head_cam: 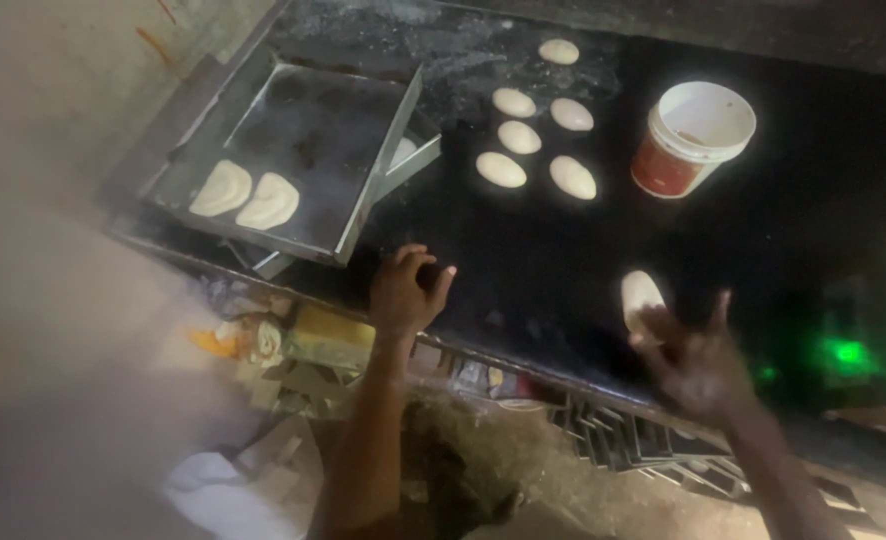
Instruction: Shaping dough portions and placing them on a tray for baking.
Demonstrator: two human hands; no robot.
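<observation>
The right hand [698, 365] – blurred, fingers splayed – pinches an oval dough piece [640, 296] at its fingertips, long axis pointing away over the dark counter [563, 250] toward the dough row [523, 137], while the left hand [405, 292] rests half-curled and empty at the near edge

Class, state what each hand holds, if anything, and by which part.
Right hand: pale dough piece, fingertips at its lower end. Left hand: nothing, resting on the dark counter.
</observation>
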